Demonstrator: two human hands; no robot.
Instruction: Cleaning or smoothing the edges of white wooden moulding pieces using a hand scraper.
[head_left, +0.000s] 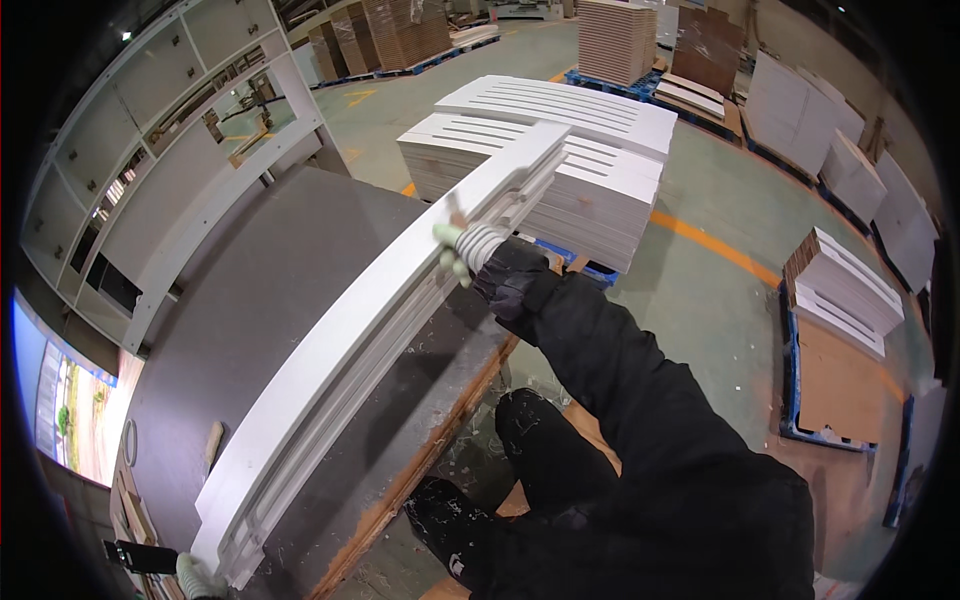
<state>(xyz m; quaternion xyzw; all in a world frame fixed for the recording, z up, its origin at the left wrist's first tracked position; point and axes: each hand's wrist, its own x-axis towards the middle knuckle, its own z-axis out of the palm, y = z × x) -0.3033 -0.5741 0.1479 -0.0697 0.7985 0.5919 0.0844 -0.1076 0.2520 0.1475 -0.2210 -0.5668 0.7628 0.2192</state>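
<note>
Long white boards, stacked on edge with slots and notches in their sides, lie diagonally across a dark worktable. My right hand, in a pale glove with a striped cuff, is closed at the upper part of the boards. A small, thin, blade-like tool sticks up from its fingers, blurred. My left hand, also gloved, grips the near left end of the boards; most of its fingers are hidden. Right beside it is a black rectangular device; I cannot tell whether the hand touches it.
Behind the table's far end, slotted white panels are stacked on a blue pallet. A white cabinet frame rises along the left. A wooden-handled tool lies on the table. More pallets with panels stand right. White shavings litter the floor.
</note>
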